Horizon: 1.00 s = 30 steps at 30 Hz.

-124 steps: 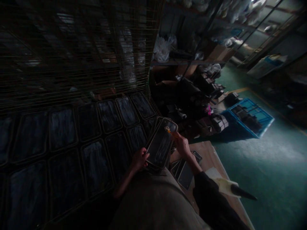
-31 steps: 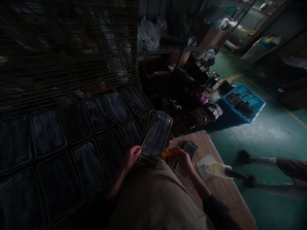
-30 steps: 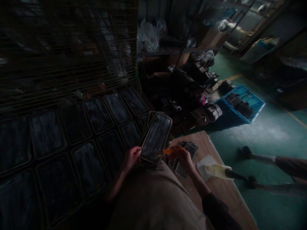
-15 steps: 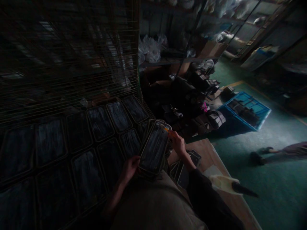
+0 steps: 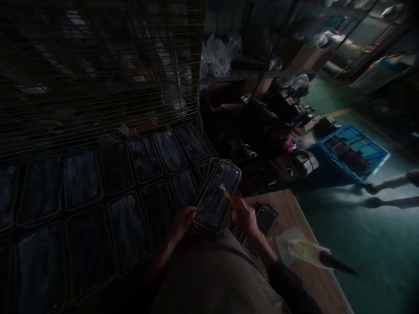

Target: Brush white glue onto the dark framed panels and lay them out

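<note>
My left hand [image 5: 185,221] grips the lower left edge of a dark rectangular panel [image 5: 214,205] with a pale rim and rounded corners. The panel is tilted, with whitish streaks over its face. My right hand [image 5: 245,214] is closed around the orange handle of a small brush [image 5: 225,192]; its light bristles meet the middle of the panel. Just right of the panel, several similar dark plates [image 5: 262,224] lie on a wooden board [image 5: 288,203], partly hidden by my right forearm. To the left, rows of streaked panels [image 5: 126,222] lie side by side.
A cream container with a dark handle [image 5: 307,250] rests on a pale sheet on the board. A wire mesh [image 5: 157,78] rises behind the panels. On the green floor stands a blue crate [image 5: 360,152] of dark pieces. A person's legs [image 5: 393,192] show at far right.
The brush in my right hand has moved from the panel's upper edge down to its middle. The view has shifted a little to the left. The person's legs at right have changed position.
</note>
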Tool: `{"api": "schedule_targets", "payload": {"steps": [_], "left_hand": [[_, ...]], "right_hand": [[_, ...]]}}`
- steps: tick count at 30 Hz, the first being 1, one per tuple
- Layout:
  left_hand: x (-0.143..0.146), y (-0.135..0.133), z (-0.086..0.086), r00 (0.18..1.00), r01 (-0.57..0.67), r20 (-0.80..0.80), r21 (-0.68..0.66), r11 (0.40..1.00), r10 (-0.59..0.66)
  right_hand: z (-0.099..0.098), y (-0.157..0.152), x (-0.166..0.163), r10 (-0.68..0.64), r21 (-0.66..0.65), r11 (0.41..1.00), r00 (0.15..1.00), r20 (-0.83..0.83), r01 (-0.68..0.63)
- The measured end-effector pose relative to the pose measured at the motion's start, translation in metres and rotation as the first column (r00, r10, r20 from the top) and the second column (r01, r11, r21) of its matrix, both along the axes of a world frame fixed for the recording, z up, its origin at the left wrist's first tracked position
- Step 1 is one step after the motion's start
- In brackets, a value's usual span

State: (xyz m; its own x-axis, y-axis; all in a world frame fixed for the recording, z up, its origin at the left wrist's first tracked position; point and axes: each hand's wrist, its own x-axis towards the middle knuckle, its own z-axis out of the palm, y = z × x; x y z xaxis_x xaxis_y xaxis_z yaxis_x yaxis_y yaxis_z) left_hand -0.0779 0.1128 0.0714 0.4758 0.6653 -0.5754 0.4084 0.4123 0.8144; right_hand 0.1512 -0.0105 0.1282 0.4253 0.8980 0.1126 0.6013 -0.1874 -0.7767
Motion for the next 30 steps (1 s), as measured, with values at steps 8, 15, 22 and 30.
{"api": "schedule_targets", "payload": {"steps": [8,15,22,30], "left_hand": [[0.000,0.001,0.012,0.998,-0.005,0.066,-0.023,1.000,0.006],[-0.004,0.004,0.007,0.996,0.063,0.069,-0.003,0.998,-0.062],[-0.003,0.003,0.010,0.994,0.051,0.097,-0.034,0.998,-0.048],[-0.004,0.008,0.008,0.992,0.061,0.110,-0.043,0.997,-0.056]], "right_hand": [[0.048,-0.016,-0.027,0.134,-0.103,0.976,0.907,-0.399,-0.190],[0.022,0.021,-0.034,-0.127,0.045,0.987,0.910,-0.394,0.157],[0.017,-0.013,-0.065,-0.114,-0.076,0.993,0.893,-0.435,0.090],[0.017,0.000,-0.011,-0.321,0.044,0.937,0.904,-0.283,0.347]]}}
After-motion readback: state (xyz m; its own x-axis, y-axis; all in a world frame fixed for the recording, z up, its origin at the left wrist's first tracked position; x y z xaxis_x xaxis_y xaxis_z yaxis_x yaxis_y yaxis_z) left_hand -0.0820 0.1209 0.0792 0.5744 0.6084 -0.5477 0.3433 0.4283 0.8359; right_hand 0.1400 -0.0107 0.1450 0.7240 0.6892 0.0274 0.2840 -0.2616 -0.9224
